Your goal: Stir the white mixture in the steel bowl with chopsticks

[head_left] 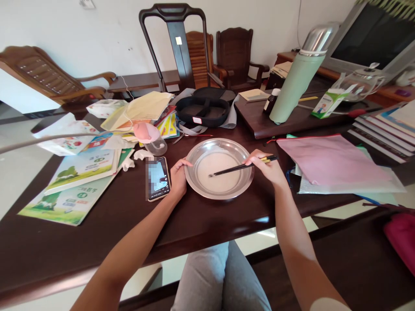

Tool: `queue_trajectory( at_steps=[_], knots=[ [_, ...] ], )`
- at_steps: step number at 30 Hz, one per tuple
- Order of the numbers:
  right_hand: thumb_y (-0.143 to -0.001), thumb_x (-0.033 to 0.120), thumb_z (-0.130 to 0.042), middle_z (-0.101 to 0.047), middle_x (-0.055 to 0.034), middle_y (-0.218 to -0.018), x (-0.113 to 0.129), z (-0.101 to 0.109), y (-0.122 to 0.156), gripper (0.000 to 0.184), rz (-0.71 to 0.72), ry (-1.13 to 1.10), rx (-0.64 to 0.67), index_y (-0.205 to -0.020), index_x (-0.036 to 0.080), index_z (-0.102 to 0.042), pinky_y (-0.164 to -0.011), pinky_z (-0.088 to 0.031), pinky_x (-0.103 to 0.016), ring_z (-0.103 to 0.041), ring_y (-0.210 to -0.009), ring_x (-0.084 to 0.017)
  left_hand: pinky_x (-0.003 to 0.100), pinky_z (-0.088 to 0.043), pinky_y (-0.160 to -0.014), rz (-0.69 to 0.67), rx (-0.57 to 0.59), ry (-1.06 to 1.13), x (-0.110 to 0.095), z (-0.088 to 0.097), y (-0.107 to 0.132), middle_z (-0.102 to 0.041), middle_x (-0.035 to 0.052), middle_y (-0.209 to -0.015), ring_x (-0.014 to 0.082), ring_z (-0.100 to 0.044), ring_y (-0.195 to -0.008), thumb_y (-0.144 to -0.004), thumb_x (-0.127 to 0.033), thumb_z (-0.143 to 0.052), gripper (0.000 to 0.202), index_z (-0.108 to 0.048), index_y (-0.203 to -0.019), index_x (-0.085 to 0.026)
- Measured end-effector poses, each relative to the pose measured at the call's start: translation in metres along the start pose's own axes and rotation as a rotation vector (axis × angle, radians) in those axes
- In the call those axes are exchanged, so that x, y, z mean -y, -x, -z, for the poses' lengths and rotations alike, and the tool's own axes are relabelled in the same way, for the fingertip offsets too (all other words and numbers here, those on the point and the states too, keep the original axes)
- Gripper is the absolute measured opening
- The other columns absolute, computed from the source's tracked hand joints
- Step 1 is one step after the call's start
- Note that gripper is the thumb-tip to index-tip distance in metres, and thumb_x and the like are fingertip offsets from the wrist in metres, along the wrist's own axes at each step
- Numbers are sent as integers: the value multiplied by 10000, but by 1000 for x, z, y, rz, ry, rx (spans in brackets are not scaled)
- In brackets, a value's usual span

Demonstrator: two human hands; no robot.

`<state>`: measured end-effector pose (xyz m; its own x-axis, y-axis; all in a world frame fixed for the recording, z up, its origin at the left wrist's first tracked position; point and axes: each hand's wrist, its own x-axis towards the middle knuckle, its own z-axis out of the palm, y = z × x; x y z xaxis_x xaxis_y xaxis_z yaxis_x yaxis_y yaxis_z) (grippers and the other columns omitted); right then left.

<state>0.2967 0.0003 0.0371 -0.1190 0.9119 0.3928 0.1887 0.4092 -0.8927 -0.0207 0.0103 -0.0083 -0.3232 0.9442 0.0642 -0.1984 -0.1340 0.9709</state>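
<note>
A round steel plate point(194, 183) holding pale liquid sits on the dark wooden table point(207, 220) in front of me. My left hand point(178, 176) grips the plate's left rim. My right hand point(269, 169) holds a pair of black chopsticks point(241, 166), whose tips dip into the liquid near the plate's middle. A smartphone point(158, 178) with a lit screen lies just left of my left hand.
Picture books point(81, 181) and papers cover the table's left. A pink zip pouch point(330, 164) lies at the right, stacked books point(385, 129) beyond it. A green thermos point(296, 84), black case point(204, 110) and small pink-lidded bottle point(151, 138) stand behind. Wooden chairs line the wall.
</note>
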Motion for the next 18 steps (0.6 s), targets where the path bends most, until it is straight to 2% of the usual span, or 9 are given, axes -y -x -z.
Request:
queue_trajectory(
  at_steps=[2, 7, 10, 14, 16, 18],
  knots=[
    [-915, 790, -744, -850, -52, -838, -2, 1, -1, 538, 13, 33, -22, -751, 286, -839, -839, -602, -420, -787, -850, -268, 351, -546, -876, -3, -4, -3, -1, -1, 0, -854, 45, -1009, 268, -745, -1010, -639, -245, -692, 68, -693, -571, -240],
    [-930, 798, -718, -783, -31, -689, -6, 11, -1, 588, -7, 38, -255, -647, 285, -761, -828, -607, -426, -759, -721, -252, 340, -544, -844, -3, 4, -5, -1, 0, 1, -850, 43, -1010, 247, -731, -949, -652, -249, -704, 69, -695, -584, -238],
    [-936, 798, -709, -768, -34, -668, -3, 9, 0, 609, -6, 0, -186, -621, 278, -744, -777, -613, -414, -748, -681, -245, 339, -546, -846, -9, 12, -7, 0, 1, 0, -845, 41, -1004, 243, -726, -943, -668, -256, -715, 87, -698, -585, -240],
    [-923, 794, -731, -839, -56, -813, 1, 3, 0, 557, 17, 10, 6, -731, 282, -834, -811, -606, -409, -783, -814, -260, 350, -551, -875, -14, 11, -5, 1, 1, 0, -827, 32, -960, 242, -723, -942, -684, -251, -719, 100, -700, -586, -244],
    [-923, 788, -738, -853, -55, -849, 1, 3, -1, 538, 35, 35, 10, -758, 289, -851, -862, -601, -419, -788, -870, -266, 352, -549, -889, -18, 15, 0, 1, 1, 0, -826, 32, -969, 241, -724, -948, -679, -243, -718, 92, -702, -589, -242],
    [-930, 791, -728, -847, -51, -835, 0, 6, -1, 546, 35, 54, -60, -741, 291, -840, -892, -596, -428, -789, -875, -268, 354, -548, -891, -14, 18, 2, 1, 0, 0, -830, 34, -989, 240, -723, -948, -673, -236, -718, 82, -702, -592, -239]
  ],
)
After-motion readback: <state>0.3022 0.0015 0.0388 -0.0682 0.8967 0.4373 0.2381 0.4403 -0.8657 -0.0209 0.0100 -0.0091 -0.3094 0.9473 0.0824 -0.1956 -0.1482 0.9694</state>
